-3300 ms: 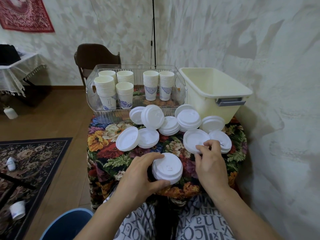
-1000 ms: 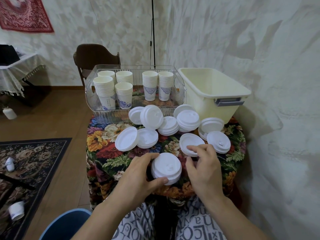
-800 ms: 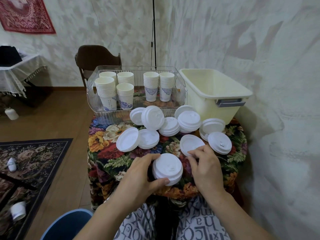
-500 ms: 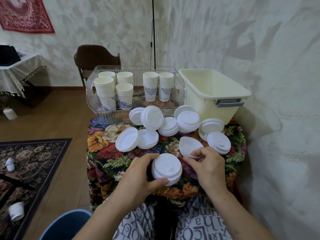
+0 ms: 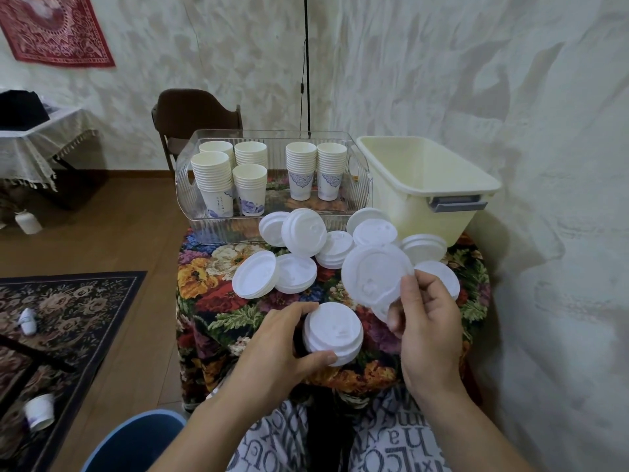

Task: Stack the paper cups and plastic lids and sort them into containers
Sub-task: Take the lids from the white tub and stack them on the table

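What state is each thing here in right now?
Left hand: grips the lid stack.
Lid stack: on the table edge.
Right hand: pinches one lid.
Lifted lid: raised, tilted.
Clear bin: holds stacked cups.
Cream tub: looks empty.
Loose lids: scattered in piles.

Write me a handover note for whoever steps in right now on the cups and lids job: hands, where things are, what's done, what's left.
Left hand: grips the lid stack at the table's near edge.
Right hand: holds one lid lifted and tilted, just right of that stack.
Cups: six stacks standing in the clear bin.
Cream tub: nothing visible inside.
Loose lids: small piles scattered on the floral cloth between the bins and the hands.
Done: the cups on the table are stacked and binned.
Left: add the held lid to the stack, gather the other piles, and put the lids in a container, probably the tub.
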